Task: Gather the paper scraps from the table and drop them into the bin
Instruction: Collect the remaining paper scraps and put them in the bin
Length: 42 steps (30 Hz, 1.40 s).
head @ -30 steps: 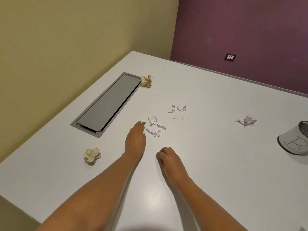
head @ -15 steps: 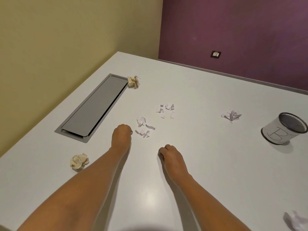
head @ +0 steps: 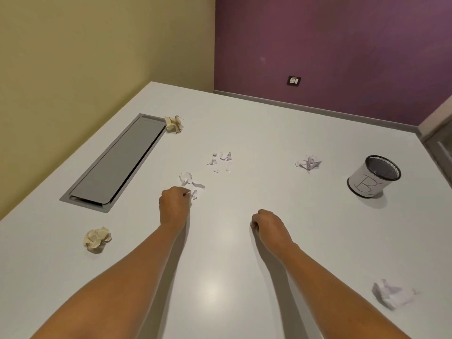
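My left hand (head: pixel 174 206) is curled into a fist on the white table (head: pixel 244 241), its fingertips pinched on a small white paper scrap (head: pixel 194 194). More torn white scraps (head: pixel 187 179) lie just beyond it, with another cluster (head: pixel 221 160) farther back. My right hand (head: pixel 268 225) rests as a closed fist, apart from any paper. The bin (head: pixel 367 183), a mesh cup wrapped in white paper marked "B", stands at the right. Other crumpled pieces are a white one (head: pixel 308 163), a white one near right (head: pixel 391 296), a beige ball (head: pixel 97 239) and a beige ball (head: pixel 174 123).
A grey recessed cable hatch (head: pixel 115 162) is set in the table's left part. A yellow wall runs along the left edge and a purple wall with a socket (head: pixel 293 81) stands behind the far edge.
My left hand went from flat and open to a fist closed on the nearest white scrap. The view shifted so the whole bin and the near-right crumple show.
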### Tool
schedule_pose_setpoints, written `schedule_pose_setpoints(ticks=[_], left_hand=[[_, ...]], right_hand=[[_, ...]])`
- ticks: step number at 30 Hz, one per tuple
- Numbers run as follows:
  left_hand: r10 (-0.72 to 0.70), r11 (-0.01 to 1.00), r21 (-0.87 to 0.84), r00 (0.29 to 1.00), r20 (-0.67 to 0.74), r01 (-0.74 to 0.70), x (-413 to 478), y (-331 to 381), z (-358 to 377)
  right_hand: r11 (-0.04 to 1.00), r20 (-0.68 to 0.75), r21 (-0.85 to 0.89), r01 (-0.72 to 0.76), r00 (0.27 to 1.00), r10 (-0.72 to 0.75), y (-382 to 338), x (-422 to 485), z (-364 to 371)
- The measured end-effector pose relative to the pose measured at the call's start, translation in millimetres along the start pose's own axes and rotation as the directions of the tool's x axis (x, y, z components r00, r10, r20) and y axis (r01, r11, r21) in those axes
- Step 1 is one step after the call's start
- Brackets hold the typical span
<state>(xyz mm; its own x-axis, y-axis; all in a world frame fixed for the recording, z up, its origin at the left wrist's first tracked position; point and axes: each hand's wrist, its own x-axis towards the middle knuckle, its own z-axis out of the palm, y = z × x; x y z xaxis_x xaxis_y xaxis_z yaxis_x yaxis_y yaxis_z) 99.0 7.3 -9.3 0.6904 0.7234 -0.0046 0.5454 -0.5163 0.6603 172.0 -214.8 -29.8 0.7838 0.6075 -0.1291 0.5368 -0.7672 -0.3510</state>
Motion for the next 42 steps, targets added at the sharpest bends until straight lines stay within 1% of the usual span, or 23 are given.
schedule_pose_setpoints(ticks=[2, 4, 6, 8, 10, 12, 14, 16, 18, 19, 20, 22, 25, 27, 29, 32, 34, 36, 38, 42], left_hand=[[0.023, 0.998, -0.058, 0.999, 0.048, -0.020, -8, 19, 11], [0.071, 0.993, -0.105, 0.988, 0.137, -0.056, -14, 41, 26], [0.114, 0.989, -0.117, 0.968, 0.222, -0.090, -18, 65, 43], [0.129, 0.987, -0.127, 0.958, 0.255, -0.099, -20, 90, 59], [0.145, 0.979, -0.175, 0.955, 0.257, -0.101, -22, 121, 74], [0.195, 0.965, -0.224, 0.944, 0.266, -0.136, -26, 154, 90], [0.246, 0.950, -0.263, 0.925, 0.289, -0.170, -30, 189, 109], [0.321, 0.932, -0.275, 0.891, 0.322, -0.236, -35, 223, 130], [0.393, 0.910, -0.283, 0.850, 0.352, -0.303, -41, 256, 150], [0.416, 0.901, -0.291, 0.834, 0.364, -0.322, -44, 272, 159], [0.425, 0.896, -0.307, 0.824, 0.374, -0.322, -46, 287, 167], [0.402, 0.899, -0.343, 0.828, 0.391, -0.274, -47, 316, 181], [0.364, 0.904, -0.370, 0.838, 0.406, -0.214, -44, 352, 200], [0.311, 0.909, -0.396, 0.841, 0.442, -0.129, -42, 369, 210], [0.296, 0.914, -0.394, 0.825, 0.482, -0.098, -39, 381, 221], [0.302, 0.926, -0.361, 0.796, 0.525, -0.113, -38, 391, 232], [0.306, 0.920, -0.376, 0.795, 0.524, -0.107, -39, 391, 235], [0.306, 0.906, -0.414, 0.809, 0.502, -0.086, -40, 387, 237], [0.336, 0.887, -0.448, 0.817, 0.469, -0.108, -40, 381, 235], [0.376, 0.860, -0.499, 0.793, 0.479, -0.107, -41, 375, 229]], right_hand=[[1.000, 0.005, -0.008, 0.003, 1.000, -0.003, 19, -4, -9], [1.000, 0.002, 0.000, 0.000, 1.000, 0.000, 38, -7, -20], [1.000, -0.002, 0.002, -0.014, 1.000, 0.014, 59, -11, -33], [0.999, -0.009, 0.011, -0.040, 0.999, 0.040, 82, -14, -48], [0.998, -0.014, 0.009, -0.066, 0.998, 0.066, 105, -18, -65], [0.995, -0.035, 0.005, -0.104, 0.994, 0.104, 129, -18, -81], [0.988, -0.075, 0.033, -0.149, 0.986, 0.151, 153, -16, -100], [0.979, -0.134, 0.086, -0.186, 0.971, 0.196, 174, -10, -119], [0.962, -0.229, 0.174, -0.211, 0.941, 0.248, 191, -5, -138], [0.948, -0.287, 0.223, -0.225, 0.915, 0.285, 197, -3, -147], [0.933, -0.342, 0.271, -0.236, 0.882, 0.323, 204, 0, -156], [0.900, -0.417, 0.358, -0.248, 0.820, 0.392, 218, 7, -170], [0.869, -0.478, 0.413, -0.274, 0.746, 0.463, 236, 21, -186], [0.850, -0.494, 0.440, -0.289, 0.712, 0.498, 245, 29, -191], [0.839, -0.484, 0.457, -0.297, 0.708, 0.514, 252, 36, -192], [0.824, -0.432, 0.467, -0.322, 0.729, 0.530, 259, 42, -191], [0.836, -0.417, 0.427, -0.344, 0.745, 0.520, 261, 43, -191], [0.850, -0.414, 0.395, -0.348, 0.759, 0.503, 263, 43, -190], [0.861, -0.417, 0.374, -0.343, 0.767, 0.487, 262, 41, -190], [0.869, -0.445, 0.360, -0.340, 0.756, 0.481, 256, 39, -189]])
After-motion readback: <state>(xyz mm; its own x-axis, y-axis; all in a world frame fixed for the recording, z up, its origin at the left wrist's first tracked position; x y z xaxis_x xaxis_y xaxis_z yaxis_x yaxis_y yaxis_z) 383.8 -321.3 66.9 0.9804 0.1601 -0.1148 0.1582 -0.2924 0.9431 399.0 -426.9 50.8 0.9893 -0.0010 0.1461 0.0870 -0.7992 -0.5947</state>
